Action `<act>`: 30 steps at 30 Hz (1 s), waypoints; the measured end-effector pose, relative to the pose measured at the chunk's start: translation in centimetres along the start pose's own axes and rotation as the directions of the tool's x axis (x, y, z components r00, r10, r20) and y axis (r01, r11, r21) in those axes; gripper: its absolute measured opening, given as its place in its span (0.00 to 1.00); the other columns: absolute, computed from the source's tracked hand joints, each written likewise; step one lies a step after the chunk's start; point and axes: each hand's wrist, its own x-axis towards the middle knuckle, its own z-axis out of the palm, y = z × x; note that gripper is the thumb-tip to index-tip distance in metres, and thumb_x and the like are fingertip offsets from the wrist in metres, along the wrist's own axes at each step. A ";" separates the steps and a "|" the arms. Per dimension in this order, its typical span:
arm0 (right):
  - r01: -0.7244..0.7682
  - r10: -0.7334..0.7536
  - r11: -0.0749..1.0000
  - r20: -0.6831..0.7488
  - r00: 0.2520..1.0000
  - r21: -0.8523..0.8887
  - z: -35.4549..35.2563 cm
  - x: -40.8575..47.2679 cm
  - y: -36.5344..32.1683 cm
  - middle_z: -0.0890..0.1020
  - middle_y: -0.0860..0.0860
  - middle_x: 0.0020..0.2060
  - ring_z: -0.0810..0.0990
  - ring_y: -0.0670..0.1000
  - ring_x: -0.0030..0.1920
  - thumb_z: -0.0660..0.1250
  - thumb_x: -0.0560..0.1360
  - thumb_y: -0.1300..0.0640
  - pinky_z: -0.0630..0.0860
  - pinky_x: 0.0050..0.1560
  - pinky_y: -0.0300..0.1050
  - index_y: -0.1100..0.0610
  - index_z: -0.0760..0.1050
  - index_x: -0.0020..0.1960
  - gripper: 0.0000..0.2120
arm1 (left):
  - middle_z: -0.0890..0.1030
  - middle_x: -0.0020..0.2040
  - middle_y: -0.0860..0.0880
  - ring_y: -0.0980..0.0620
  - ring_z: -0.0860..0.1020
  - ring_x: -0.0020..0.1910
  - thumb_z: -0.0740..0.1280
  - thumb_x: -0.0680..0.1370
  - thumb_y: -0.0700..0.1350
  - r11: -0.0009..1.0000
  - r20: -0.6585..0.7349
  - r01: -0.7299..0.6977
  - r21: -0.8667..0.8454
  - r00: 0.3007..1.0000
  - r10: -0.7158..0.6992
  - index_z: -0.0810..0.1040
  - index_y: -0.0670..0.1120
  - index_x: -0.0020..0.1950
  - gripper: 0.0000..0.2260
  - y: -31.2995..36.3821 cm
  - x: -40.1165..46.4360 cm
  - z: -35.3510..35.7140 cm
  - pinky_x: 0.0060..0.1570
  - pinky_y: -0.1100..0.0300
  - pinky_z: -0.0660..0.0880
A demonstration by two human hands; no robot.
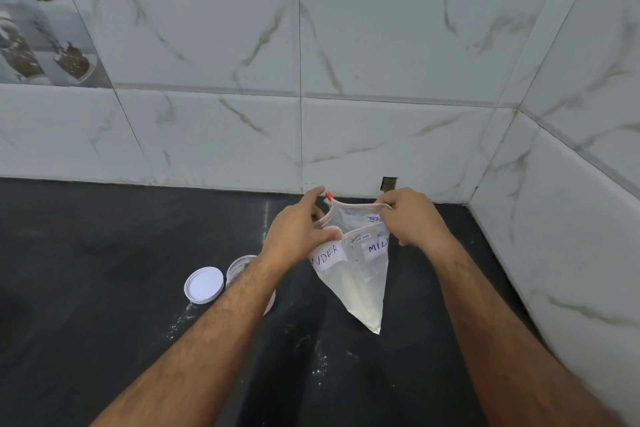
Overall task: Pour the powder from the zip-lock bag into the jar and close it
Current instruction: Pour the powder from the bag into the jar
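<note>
Bag [360, 284] — clear, mouth open, powder [362, 302] low — pinched by left hand [299, 230], right hand [412, 217].

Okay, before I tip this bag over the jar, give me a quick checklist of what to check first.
1. Bag mouth open: ok, both hands, left and right, hold the zip edges apart.
2. Powder settled low in the bag: ok.
3. Lid off the jar: ok, it lies beside it.
4. Jar mouth clear: cannot tell, the left forearm hides much of it.
5. Bag over the jar: not ok, it hangs to the jar's right.
</note>
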 end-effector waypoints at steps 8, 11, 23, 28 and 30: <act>-0.032 0.035 0.965 -0.007 0.999 0.259 0.4 -0.1 0.7 0.78 0.49 0.27 0.74 0.51 0.26 0.61 0.75 0.60 0.77 0.29 0.47 0.58 0.80 0.41 0.09 | 0.86 0.45 0.54 0.51 0.83 0.47 0.73 0.70 0.60 0.979 -0.173 0.069 0.192 0.984 -0.035 0.75 0.51 0.65 0.27 -0.1 0.3 0.3 0.52 0.50 0.77; -0.079 0.115 0.866 -0.041 0.993 0.494 1.1 0.0 1.3 0.81 0.52 0.31 0.75 0.48 0.25 0.65 0.77 0.57 0.73 0.26 0.40 0.54 0.79 0.53 0.07 | 0.83 0.37 0.52 0.49 0.80 0.38 0.70 0.74 0.59 0.961 -0.127 0.031 0.276 0.992 0.005 0.81 0.50 0.42 0.13 -0.2 0.9 0.5 0.38 0.55 0.73; -0.247 0.471 0.508 -0.027 0.882 0.825 5.5 -0.9 7.0 0.83 0.56 0.47 0.82 0.52 0.43 0.65 0.82 0.51 0.80 0.40 0.46 0.56 0.78 0.57 0.10 | 0.83 0.51 0.51 0.48 0.75 0.60 0.66 0.80 0.49 0.883 -0.087 -0.311 0.353 0.928 0.362 0.83 0.50 0.54 0.08 2.1 4.7 -1.1 0.64 0.49 0.62; -0.362 0.443 0.333 0.194 0.875 0.871 7.7 -0.6 7.4 0.83 0.54 0.54 0.84 0.53 0.53 0.66 0.82 0.49 0.82 0.47 0.49 0.50 0.76 0.54 0.05 | 0.82 0.57 0.47 0.39 0.71 0.67 0.66 0.77 0.47 0.801 -0.071 -0.492 0.339 0.836 0.544 0.84 0.44 0.53 0.11 2.7 6.6 -3.3 0.67 0.39 0.62; -0.334 0.370 0.285 0.219 0.903 0.898 8.0 0.2 6.9 0.82 0.54 0.58 0.83 0.54 0.57 0.65 0.82 0.49 0.82 0.52 0.52 0.53 0.75 0.60 0.11 | 0.81 0.57 0.44 0.38 0.71 0.65 0.65 0.76 0.46 0.815 -0.114 -0.502 0.287 0.827 0.550 0.84 0.41 0.53 0.12 2.9 7.2 -4.2 0.65 0.44 0.65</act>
